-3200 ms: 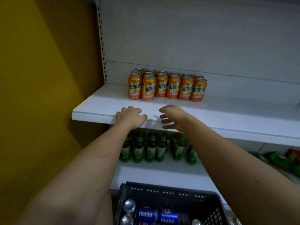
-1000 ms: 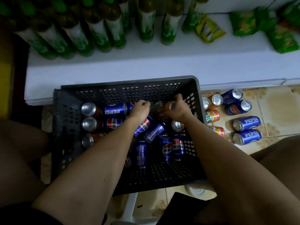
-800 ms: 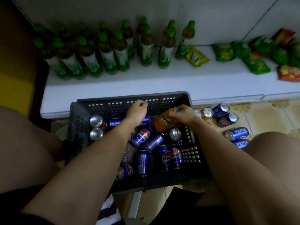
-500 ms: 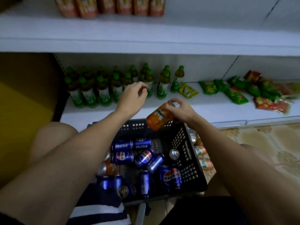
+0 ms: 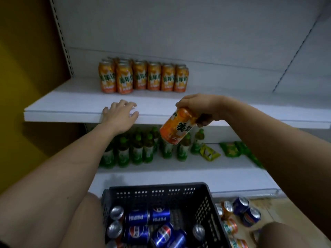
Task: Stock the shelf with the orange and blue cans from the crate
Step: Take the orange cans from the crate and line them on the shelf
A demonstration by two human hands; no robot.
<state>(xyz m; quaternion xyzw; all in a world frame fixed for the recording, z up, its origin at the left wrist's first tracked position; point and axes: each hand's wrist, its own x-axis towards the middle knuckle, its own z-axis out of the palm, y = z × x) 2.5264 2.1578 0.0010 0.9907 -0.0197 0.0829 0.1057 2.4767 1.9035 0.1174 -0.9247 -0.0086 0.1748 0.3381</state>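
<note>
My right hand [image 5: 197, 106] grips an orange can [image 5: 176, 128] by its top; the can hangs tilted just in front of the white shelf's front edge [image 5: 71, 116]. My left hand [image 5: 119, 114] rests on that edge with fingers spread, holding nothing. At the back left of the shelf stands a block of several orange cans [image 5: 143, 77]. Below, the dark plastic crate [image 5: 161, 191] holds several blue cans [image 5: 138, 217] lying on their sides, with a few silver can ends showing.
The lower shelf carries green bottles [image 5: 136, 151] and green and yellow snack bags [image 5: 229, 149]. Loose orange and blue cans [image 5: 240, 214] lie on the tiled floor right of the crate. A yellow wall [image 5: 26, 68] bounds the left side.
My right hand has lifted the orange can out of the crate up to the shelf's front edge. My left hand rose from above the crate onto that edge. The view tilted upward.
</note>
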